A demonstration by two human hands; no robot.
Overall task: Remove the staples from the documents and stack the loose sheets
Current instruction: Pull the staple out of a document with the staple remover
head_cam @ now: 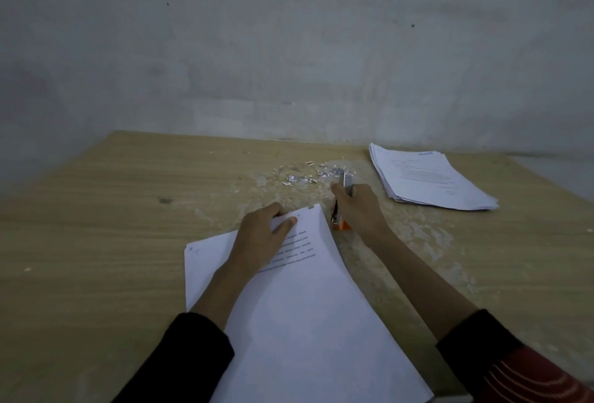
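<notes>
A printed document [305, 299] of white sheets lies in front of me on the wooden table [112, 226]. My left hand [260, 235] grips its far corner, thumb on top and fingers curled under the lifted top sheet. Just right of that corner, my right hand [356, 206] holds an orange and silver stapler [341, 206] upright, its orange end down on the table. A stack of loose sheets [427, 181] lies at the far right of the table.
A scatter of pulled staples and paper scraps [308, 174] lies beyond my hands near the table's far edge. A grey wall [289, 49] stands right behind the table. The tabletop surface is worn and flaking around the stapler.
</notes>
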